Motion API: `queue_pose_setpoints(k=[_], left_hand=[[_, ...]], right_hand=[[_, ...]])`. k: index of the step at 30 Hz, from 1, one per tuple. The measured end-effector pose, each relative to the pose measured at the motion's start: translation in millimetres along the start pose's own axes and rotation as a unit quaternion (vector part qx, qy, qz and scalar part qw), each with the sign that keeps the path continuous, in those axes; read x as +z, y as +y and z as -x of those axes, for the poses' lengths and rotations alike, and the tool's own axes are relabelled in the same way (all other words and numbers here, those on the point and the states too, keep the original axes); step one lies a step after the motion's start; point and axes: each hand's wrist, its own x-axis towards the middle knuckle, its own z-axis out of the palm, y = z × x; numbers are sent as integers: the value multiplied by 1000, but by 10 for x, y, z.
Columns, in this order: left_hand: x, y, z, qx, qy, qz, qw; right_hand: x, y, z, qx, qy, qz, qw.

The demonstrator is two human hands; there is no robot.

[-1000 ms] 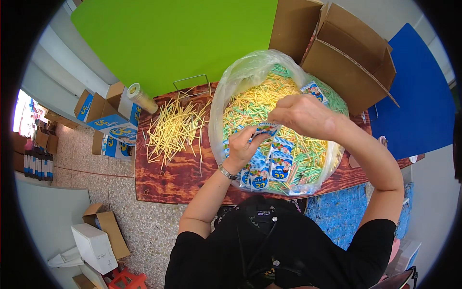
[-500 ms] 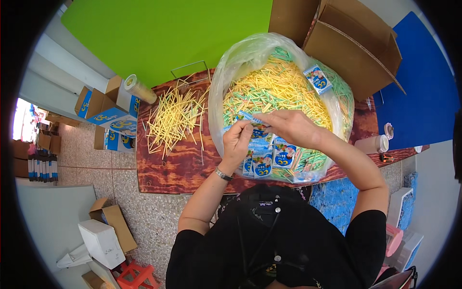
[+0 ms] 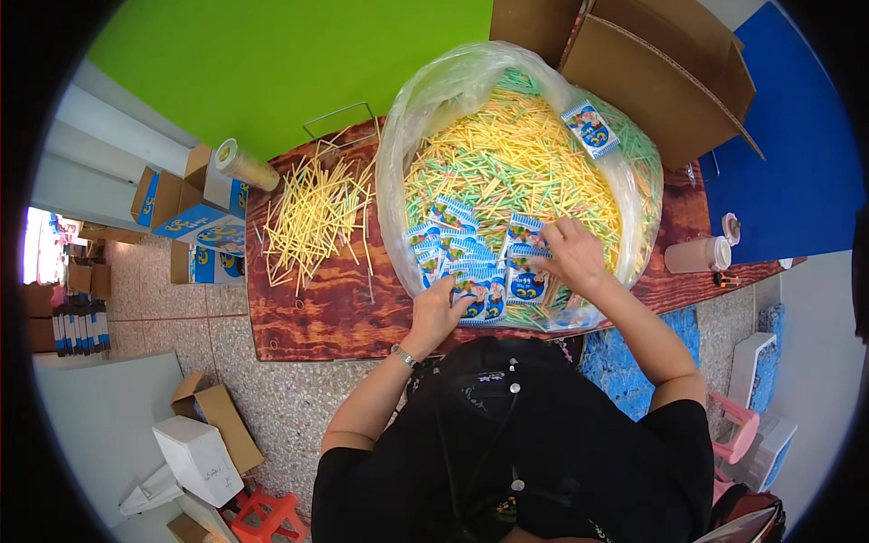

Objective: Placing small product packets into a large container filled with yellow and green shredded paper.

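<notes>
A big clear plastic bag (image 3: 396,172) stands open on the table, full of thin yellow, green and pinkish sticks (image 3: 520,149). Small blue-and-white printed packets (image 3: 453,242) lie in an overlapping pile on the sticks at the bag's near side. At the pile's near edge, my left hand (image 3: 436,317) has its thumb over a packet (image 3: 480,291) and grips it. My right hand (image 3: 577,261) bends its fingers and thumb onto the edge of a packet (image 3: 525,237) to the right of the pile. Its fingertips are partly hidden.
Loose yellow sticks (image 3: 317,217) lie left of the bag on the reddish table (image 3: 312,326). One packet (image 3: 590,128) rests on the bag's far right rim. A clear jar (image 3: 246,166) stands far left, an open bottle (image 3: 697,255) lies right, and a cardboard box (image 3: 652,86) sits behind.
My hands were together over the pile at one packet. They have parted: the left moved down to the pile's near edge, the right to packets on the right. The view has shifted slightly.
</notes>
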Motion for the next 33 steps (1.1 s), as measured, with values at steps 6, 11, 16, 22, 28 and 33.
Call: queue_pose_setpoints(k=[6,11,16,22,28,33], left_hand=[[49,147,-33,48,22,-60,997],[-23,237,-53,24,15,-72,997],[-153,498,-335,133,131,-85,979],[29,631,-604,176,98,25,979],[73,652,-635,110,28,95,989],[65,786,-715,188,49,102,976]], right_hand=[[168,186,173,72,-45,-51,995],[99,224,175,-26,59,15,998],[-179,198,66,-22,63,25,997],[-167,187,87,39,-40,-7,998],[-187,262,185,40,-50,-46,997],[-470,17,-76,-33,4,-129,991]])
